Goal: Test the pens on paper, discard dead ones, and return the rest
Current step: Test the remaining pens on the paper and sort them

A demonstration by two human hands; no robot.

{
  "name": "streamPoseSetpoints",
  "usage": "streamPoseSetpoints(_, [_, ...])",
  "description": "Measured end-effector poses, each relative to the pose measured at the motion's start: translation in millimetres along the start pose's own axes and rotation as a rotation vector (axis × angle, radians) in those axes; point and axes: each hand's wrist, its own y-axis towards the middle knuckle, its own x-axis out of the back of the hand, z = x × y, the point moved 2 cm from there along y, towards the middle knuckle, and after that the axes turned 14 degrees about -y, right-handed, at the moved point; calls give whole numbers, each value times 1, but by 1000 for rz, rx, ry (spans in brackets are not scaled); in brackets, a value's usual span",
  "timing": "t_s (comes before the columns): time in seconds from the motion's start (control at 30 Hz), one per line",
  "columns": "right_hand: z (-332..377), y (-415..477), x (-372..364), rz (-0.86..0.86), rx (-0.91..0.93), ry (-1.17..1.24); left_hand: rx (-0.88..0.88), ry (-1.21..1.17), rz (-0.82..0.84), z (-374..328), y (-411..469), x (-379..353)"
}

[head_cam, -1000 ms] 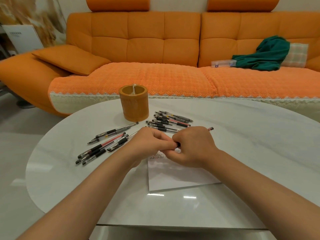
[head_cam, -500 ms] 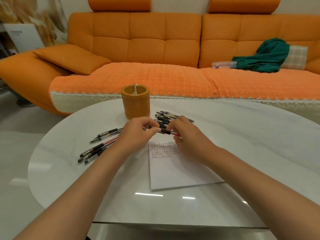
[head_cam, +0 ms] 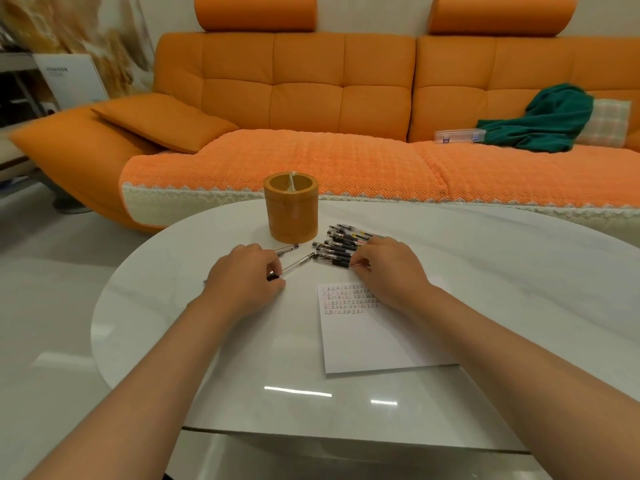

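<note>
My left hand (head_cam: 247, 278) grips the dark end of a clear-barrelled pen (head_cam: 296, 265), which lies low over the white table and points toward the orange pen holder (head_cam: 291, 207). Another pen (head_cam: 287, 250) peeks out just behind that hand. My right hand (head_cam: 386, 268) rests on the near edge of the pile of several pens (head_cam: 341, 242) right of the holder. Its thumb and fingertips pinch a pen there. The white paper (head_cam: 374, 337) with rows of test marks lies below my right hand. My left arm hides the pens on the left side.
The oval white table (head_cam: 485, 271) stands in front of an orange sofa (head_cam: 311, 98). On the sofa lie a clear plastic box (head_cam: 459, 136), a green cloth (head_cam: 543, 119) and an orange cushion (head_cam: 162, 119).
My hands have come apart from over the paper. The left hand has carried a pen to the left. The right hand has reached to the right-hand pile.
</note>
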Motion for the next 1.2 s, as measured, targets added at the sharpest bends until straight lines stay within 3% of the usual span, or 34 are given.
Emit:
streamPoseSetpoints(0.23, [13, 9, -5, -14, -13, -180, -43, 50, -62, 4, 1, -9])
streamPoseSetpoints(0.47, [59, 10, -3, 55, 273, -38, -93, 105, -103, 1, 3, -10])
streamPoseSetpoints(0.63, [72, 6, -10, 54, 365, 9, -130, -7, -98, -2, -5, -4])
streamPoseSetpoints(0.9, [69, 3, 0, -35, 277, 100, -119, -226, -72, -6, -16, 7])
streamPoseSetpoints(1.1, [51, -3, 16, 76, 138, 84, -55, -282, 13, -12, -17, 8])
streamPoseSetpoints(1.2, [38, -9, 22, 221, 86, 40, -82, -346, 60, -24, -19, 0])
